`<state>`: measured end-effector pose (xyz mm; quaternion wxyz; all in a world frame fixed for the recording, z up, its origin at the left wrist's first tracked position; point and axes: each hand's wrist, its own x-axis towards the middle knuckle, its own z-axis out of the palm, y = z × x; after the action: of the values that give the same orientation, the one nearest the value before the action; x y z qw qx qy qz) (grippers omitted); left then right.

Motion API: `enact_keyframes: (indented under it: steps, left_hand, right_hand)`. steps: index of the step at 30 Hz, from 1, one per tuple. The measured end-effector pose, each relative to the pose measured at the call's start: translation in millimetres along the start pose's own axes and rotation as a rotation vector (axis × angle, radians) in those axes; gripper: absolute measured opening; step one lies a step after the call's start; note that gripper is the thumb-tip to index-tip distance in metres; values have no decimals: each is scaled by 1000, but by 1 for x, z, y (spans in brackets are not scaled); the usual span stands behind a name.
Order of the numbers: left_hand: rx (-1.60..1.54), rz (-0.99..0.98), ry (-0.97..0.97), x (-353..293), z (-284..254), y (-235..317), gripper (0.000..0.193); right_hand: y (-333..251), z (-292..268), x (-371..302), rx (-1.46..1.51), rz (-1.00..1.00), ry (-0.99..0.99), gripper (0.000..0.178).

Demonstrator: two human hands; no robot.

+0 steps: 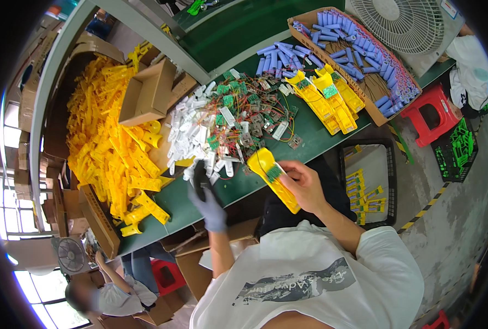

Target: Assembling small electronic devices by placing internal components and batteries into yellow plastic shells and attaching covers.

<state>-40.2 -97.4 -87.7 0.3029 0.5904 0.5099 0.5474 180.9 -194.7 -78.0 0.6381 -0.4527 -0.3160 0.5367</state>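
My right hand (305, 189) is closed on a yellow plastic housing (283, 189), held tilted over the table's near edge. A small green circuit board (274, 174) sits in the housing, with my thumb beside it. My left hand (206, 204), in a grey glove with dark fingers, is at the near side of a pile of white plastic pieces (192, 123). Its fingers are stretched out and slightly blurred, and I see nothing held in them. Right of the white pieces lies a heap of circuit boards with wires (249, 118).
Yellow housings (109, 142) form a large heap at left, beside an open cardboard box (148, 96). Filled housings (331, 98) lie at right, near purple-blue cells (282, 59) and a carton of cells (359, 82). A black crate (393, 181) stands below. Other people sit nearby.
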Motion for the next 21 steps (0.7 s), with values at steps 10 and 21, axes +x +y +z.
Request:
enact_keyframes:
  steps: [10,21]
  left_hand:
    - [-851,-611,-114,-62,61,52,30]
    - [-930,-608,60,-67,47,46,31]
  right_hand:
    - [-81,7,76,-1032,-700,-40,9]
    - [-94,-53,212,-1877,-491,-197,12]
